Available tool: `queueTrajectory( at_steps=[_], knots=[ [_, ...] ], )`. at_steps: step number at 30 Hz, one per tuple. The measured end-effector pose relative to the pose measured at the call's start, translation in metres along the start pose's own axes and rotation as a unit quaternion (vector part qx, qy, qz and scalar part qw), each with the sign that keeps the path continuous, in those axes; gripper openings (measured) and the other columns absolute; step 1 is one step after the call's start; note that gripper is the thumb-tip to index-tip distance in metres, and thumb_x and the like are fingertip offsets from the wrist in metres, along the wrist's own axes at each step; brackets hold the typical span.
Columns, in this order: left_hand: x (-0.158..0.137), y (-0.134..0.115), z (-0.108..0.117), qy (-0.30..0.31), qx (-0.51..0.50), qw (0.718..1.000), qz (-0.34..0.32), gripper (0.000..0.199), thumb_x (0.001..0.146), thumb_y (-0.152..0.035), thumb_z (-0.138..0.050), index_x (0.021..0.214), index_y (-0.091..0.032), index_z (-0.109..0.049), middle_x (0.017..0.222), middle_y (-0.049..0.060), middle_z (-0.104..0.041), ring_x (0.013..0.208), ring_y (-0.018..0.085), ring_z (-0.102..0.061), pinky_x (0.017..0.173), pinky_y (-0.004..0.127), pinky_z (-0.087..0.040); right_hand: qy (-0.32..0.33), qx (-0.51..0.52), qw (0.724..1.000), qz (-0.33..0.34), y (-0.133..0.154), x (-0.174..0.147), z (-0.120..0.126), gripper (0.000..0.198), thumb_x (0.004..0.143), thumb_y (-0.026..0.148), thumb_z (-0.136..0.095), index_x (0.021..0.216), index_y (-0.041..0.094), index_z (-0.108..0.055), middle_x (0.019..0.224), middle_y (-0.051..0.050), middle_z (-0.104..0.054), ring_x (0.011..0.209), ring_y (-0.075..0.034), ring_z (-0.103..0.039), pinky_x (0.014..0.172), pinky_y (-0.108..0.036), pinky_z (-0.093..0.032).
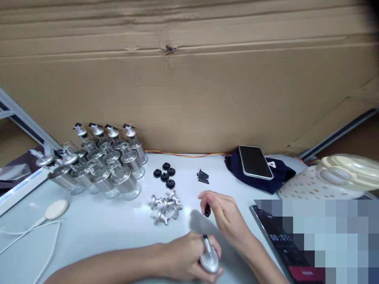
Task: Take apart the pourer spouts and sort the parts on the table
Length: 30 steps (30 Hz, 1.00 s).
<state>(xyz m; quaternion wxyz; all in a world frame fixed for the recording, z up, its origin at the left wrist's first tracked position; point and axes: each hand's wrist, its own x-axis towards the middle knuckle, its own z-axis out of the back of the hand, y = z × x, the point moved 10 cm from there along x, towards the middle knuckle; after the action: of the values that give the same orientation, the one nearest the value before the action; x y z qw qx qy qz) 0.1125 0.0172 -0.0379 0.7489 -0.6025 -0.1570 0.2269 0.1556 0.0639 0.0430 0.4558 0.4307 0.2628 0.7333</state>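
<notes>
Silver pourer head (209,262): it is low in the view, over the desk (97,236); we judge it light, stiff and, being smooth, somewhat slippery.
Left grip (191,252): our fingers are wrapped around the pourer head; its round base seems to us a safer hold than the thin spout (208,245).
Right grip (223,213): thumb and fingers are pinched together on a small black piece (207,210), probably very light; we would hold its edge.
Glass bottles (127,181): they look fragile; we would take them by the body.
Phone with timer (276,244): we can read "00:01"; the following digits are unclear.
Dark blue cloth (284,173): it has a white mark, perhaps "4".
Brands: we can read none.
</notes>
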Motion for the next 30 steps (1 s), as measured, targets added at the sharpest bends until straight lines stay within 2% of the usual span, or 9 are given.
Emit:
queueTrajectory(
  at_steps=[3,6,10,14,16,20,23,26,30],
  knots=[
    [-0.002,-0.003,0.000,-0.017,0.035,0.999,0.001,0.018,0.076,-0.033,-0.059,0.084,-0.020,-0.049,0.058,-0.006,-0.046,0.049,0.009,-0.042,0.053,0.020,-0.035,-0.075,0.004,0.996,-0.040,-0.010,0.002,0.024,0.041,0.096,0.038,-0.032,0.069,0.020,-0.058,0.067,-0.002,-0.056,0.062,-0.015,-0.053,0.061,-0.025,-0.042],
    [-0.001,-0.017,0.000,-0.011,0.172,0.984,-0.044,0.020,0.076,-0.036,-0.063,0.082,-0.019,-0.056,0.067,-0.001,-0.058,0.059,0.013,-0.053,0.062,0.021,-0.041,-0.135,-0.025,0.982,-0.130,-0.038,0.001,0.041,0.032,0.089,0.042,-0.042,0.076,0.019,-0.061,0.069,-0.003,-0.058,0.062,-0.017,-0.054,0.060,-0.027,-0.042],
    [-0.002,-0.042,0.012,0.030,0.418,0.903,-0.090,0.027,0.077,-0.040,-0.065,0.087,-0.015,-0.061,0.094,0.009,-0.065,0.092,0.024,-0.059,0.084,0.032,-0.043,-0.146,-0.084,0.961,-0.218,-0.072,-0.002,0.049,0.029,0.081,0.045,-0.047,0.071,0.019,-0.057,0.066,-0.005,-0.063,0.061,-0.019,-0.058,0.062,-0.030,-0.043],
    [-0.009,-0.045,0.053,0.016,0.536,0.844,0.000,0.026,0.082,-0.030,-0.061,0.099,-0.011,-0.062,0.128,0.017,-0.053,0.131,0.034,-0.036,0.105,0.049,-0.029,-0.121,-0.140,0.951,-0.246,-0.095,-0.004,0.047,0.021,0.078,0.035,-0.045,0.071,0.020,-0.058,0.069,-0.007,-0.069,0.065,-0.022,-0.064,0.065,-0.032,-0.045],
    [-0.016,-0.037,0.069,0.016,0.556,0.829,0.067,0.030,0.082,-0.027,-0.061,0.106,-0.010,-0.060,0.137,0.019,-0.046,0.136,0.038,-0.027,0.107,0.056,-0.025,-0.118,-0.152,0.949,-0.248,-0.103,-0.005,0.045,0.020,0.078,0.031,-0.044,0.072,0.020,-0.059,0.069,-0.008,-0.070,0.066,-0.024,-0.065,0.066,-0.033,-0.045],
    [-0.028,-0.023,0.078,0.047,0.547,0.819,0.167,0.040,0.081,-0.021,-0.060,0.120,-0.011,-0.055,0.143,0.021,-0.037,0.135,0.039,-0.029,0.104,0.060,-0.028,-0.104,-0.185,0.947,-0.243,-0.109,-0.004,0.041,0.026,0.081,0.030,-0.041,0.076,0.019,-0.063,0.071,-0.009,-0.071,0.070,-0.026,-0.066,0.068,-0.035,-0.045],
    [-0.032,-0.024,0.078,0.058,0.539,0.818,0.192,0.040,0.080,-0.018,-0.060,0.120,-0.011,-0.055,0.144,0.021,-0.037,0.134,0.038,-0.032,0.103,0.057,-0.033,-0.088,-0.207,0.947,-0.230,-0.107,-0.002,0.039,0.029,0.083,0.026,-0.038,0.083,0.018,-0.066,0.079,-0.010,-0.071,0.074,-0.026,-0.065,0.072,-0.036,-0.045],
    [-0.034,-0.031,0.076,0.059,0.541,0.816,0.194,0.039,0.080,-0.017,-0.060,0.118,-0.010,-0.056,0.140,0.020,-0.042,0.131,0.037,-0.037,0.100,0.052,-0.039,-0.069,-0.220,0.952,-0.200,-0.100,0.000,0.036,0.032,0.077,0.012,-0.036,0.085,0.015,-0.067,0.093,-0.013,-0.069,0.090,-0.026,-0.062,0.085,-0.038,-0.043],
    [-0.039,-0.033,0.074,0.053,0.539,0.818,0.196,0.037,0.079,-0.015,-0.061,0.115,-0.010,-0.059,0.136,0.020,-0.048,0.126,0.036,-0.044,0.097,0.049,-0.042,-0.026,-0.210,0.962,-0.173,-0.098,0.001,0.024,0.036,0.070,0.003,-0.036,0.078,0.016,-0.069,0.089,-0.010,-0.070,0.090,-0.024,-0.061,0.088,-0.038,-0.045]
  ],
)
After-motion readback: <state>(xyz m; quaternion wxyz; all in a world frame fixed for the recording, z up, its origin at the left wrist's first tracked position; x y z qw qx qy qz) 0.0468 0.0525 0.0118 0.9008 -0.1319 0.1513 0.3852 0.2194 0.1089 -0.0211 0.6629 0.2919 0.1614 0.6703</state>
